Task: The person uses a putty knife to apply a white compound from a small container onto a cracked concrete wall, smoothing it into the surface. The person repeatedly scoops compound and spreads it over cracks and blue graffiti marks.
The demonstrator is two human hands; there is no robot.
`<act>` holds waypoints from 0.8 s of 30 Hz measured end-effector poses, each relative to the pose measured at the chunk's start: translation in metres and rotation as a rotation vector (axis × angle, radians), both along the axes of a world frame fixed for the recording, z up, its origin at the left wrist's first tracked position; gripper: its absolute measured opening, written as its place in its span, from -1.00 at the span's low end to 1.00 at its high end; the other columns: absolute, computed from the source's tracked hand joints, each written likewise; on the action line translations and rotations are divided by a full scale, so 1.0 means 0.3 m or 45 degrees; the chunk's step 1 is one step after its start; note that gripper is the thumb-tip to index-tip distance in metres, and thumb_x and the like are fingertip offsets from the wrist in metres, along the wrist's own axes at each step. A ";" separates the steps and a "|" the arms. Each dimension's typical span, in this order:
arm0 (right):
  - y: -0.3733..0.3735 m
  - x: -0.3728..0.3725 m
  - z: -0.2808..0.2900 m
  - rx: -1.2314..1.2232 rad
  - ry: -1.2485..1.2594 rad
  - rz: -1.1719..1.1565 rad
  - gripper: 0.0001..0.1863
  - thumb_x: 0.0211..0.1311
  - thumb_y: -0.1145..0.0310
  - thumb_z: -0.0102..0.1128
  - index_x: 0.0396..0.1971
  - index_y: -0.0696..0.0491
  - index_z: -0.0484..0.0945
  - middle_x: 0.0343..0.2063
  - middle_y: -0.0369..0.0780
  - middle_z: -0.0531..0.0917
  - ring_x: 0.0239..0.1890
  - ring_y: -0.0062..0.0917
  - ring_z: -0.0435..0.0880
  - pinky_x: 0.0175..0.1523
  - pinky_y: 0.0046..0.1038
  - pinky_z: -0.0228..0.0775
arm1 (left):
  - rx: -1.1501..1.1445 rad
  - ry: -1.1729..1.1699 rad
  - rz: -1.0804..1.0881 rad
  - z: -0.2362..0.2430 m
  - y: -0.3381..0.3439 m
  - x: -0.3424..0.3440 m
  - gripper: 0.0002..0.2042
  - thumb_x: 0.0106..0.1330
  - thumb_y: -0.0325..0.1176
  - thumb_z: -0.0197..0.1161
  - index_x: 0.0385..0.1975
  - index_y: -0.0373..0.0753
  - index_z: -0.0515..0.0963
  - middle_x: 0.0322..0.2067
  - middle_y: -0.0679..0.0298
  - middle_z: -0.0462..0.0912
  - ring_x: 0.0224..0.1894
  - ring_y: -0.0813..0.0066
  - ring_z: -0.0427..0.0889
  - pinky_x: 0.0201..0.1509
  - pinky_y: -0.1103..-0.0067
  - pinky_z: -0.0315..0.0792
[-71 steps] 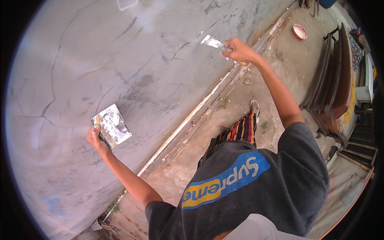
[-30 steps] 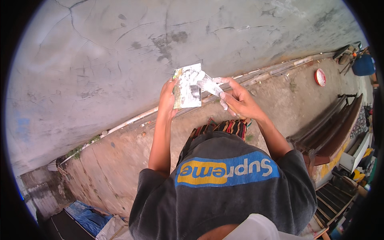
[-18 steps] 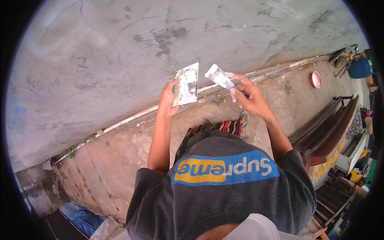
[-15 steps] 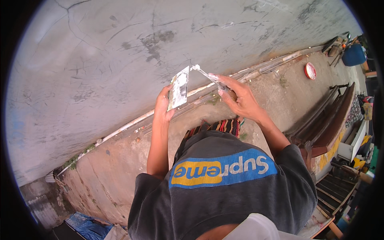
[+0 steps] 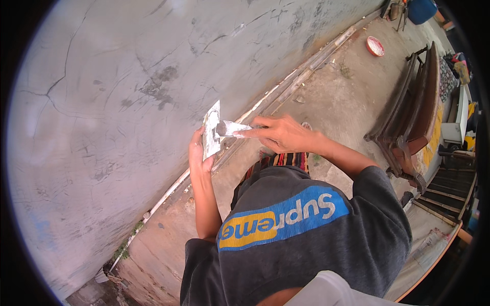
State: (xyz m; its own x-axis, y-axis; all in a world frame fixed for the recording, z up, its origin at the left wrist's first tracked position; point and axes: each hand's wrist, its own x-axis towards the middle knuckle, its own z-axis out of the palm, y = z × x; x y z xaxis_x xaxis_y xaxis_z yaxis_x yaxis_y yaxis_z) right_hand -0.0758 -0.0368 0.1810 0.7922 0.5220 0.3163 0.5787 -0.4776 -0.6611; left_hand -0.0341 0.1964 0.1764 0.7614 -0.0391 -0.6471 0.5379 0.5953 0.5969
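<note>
My left hand (image 5: 198, 153) grips a flat rectangular plate (image 5: 209, 143) smeared with white paste, turned nearly edge-on in front of the cracked grey wall (image 5: 122, 102). My right hand (image 5: 279, 133) is closed on a putty knife (image 5: 235, 127) coated in white paste; its blade meets the plate's face near the middle. The knife's handle is hidden by my fingers. Below them are my dark T-shirt (image 5: 291, 260) and striped shorts (image 5: 293, 159).
Pipes (image 5: 178, 183) run along the wall's foot over a concrete floor (image 5: 347, 102). A red-rimmed bowl (image 5: 374, 51) and a blue container (image 5: 421, 10) are at the upper right. A dark wooden bench (image 5: 418, 112) and a bamboo rack (image 5: 444, 194) stand at the right.
The knife was out at the right, apart from the plate; both hands came together. In the last half second they moved lower and leftward, blade onto plate, and the view swung round.
</note>
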 end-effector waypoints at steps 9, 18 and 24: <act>-0.137 -0.022 -0.071 0.124 0.059 -0.208 -0.57 0.16 0.48 0.04 0.08 -0.07 0.43 -0.42 -0.20 0.53 -0.53 -0.33 0.52 -0.49 -0.39 0.37 | 0.068 -0.247 0.048 -0.069 0.103 0.079 -0.78 0.24 -0.26 0.10 -0.22 -0.26 0.48 -0.39 0.29 0.62 -0.48 0.50 0.59 -0.45 0.58 0.50; -0.112 0.087 -0.285 1.110 0.858 -0.650 -0.68 0.36 0.40 -0.14 0.06 0.08 0.41 -0.46 -0.30 0.55 -0.59 -0.73 0.44 -0.56 -0.64 0.30 | 0.038 -0.337 0.213 -0.230 0.192 0.016 -0.70 0.26 -0.25 -0.01 -0.12 -0.29 0.47 -0.19 0.20 0.61 -0.20 0.35 0.62 -0.05 0.39 0.49; -0.044 0.117 -0.338 0.599 0.343 -0.618 -0.63 0.23 0.47 -0.02 0.05 0.02 0.46 -0.51 -0.21 0.53 -0.50 -0.53 0.52 -0.35 -0.45 0.38 | 0.025 -0.356 0.312 -0.240 0.255 -0.038 -0.68 0.27 -0.23 -0.05 -0.10 -0.27 0.47 -0.18 0.23 0.62 -0.16 0.34 0.62 -0.02 0.39 0.49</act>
